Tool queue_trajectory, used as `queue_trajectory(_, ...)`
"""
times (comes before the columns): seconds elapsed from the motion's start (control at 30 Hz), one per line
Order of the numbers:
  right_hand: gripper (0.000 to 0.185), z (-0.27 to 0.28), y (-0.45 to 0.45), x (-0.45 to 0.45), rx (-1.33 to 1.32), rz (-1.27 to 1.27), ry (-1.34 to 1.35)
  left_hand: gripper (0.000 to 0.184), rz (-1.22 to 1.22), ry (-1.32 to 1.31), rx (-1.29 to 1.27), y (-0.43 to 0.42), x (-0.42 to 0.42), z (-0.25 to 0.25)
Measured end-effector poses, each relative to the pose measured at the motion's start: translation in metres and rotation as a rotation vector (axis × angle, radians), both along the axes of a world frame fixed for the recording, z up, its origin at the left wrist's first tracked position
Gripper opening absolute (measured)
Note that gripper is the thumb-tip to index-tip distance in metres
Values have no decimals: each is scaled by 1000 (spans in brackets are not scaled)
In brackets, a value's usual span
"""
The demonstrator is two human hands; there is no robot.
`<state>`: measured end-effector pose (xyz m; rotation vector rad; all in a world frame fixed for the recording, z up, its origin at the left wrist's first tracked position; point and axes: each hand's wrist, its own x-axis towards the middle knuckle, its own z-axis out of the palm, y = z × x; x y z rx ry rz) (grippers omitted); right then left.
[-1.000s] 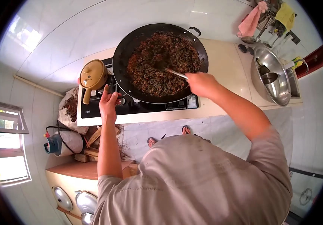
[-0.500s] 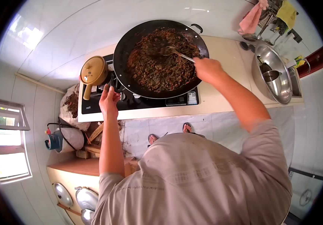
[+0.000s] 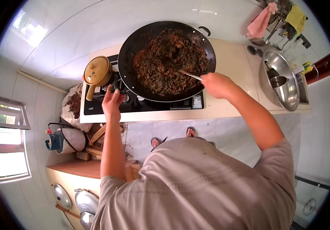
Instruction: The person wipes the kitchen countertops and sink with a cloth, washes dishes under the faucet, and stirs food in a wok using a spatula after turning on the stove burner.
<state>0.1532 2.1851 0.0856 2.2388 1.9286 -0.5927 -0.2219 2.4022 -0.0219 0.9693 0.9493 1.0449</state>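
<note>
A large black wok (image 3: 128, 50) sits on the stove, holding a dark, reddish-brown chopped food mixture (image 3: 161, 78). My right hand (image 3: 219, 85) is closed around the metal handle of a spatula (image 3: 191, 75), at the wok's right rim. The spatula's head is buried in the mixture. At the lower left of the wok, my left hand (image 3: 112, 102) has its thumb and fingers about the wok's dark side handle, which is partly hidden. Just beyond that hand stands a lidded tan pot (image 3: 98, 71), its handle pointing toward me.
The black gas stove (image 3: 103, 109) is set in a pale counter (image 3: 232, 76). To the right, a steel basin (image 3: 293, 90) holds a smaller metal vessel. Ladles and cloths (image 3: 260, 25) hang on the wall. A gas cylinder (image 3: 59, 141) and firewood stand at lower left.
My right hand has moved slightly right and toward me, drawing the spatula through the food toward the near right side. My left hand stays at the wok's handle.
</note>
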Motion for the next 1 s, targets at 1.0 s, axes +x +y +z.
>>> queue_trajectory(1.0,27,-11,28,-54,110,-224,5,72,-38,154,59,16,5,1)
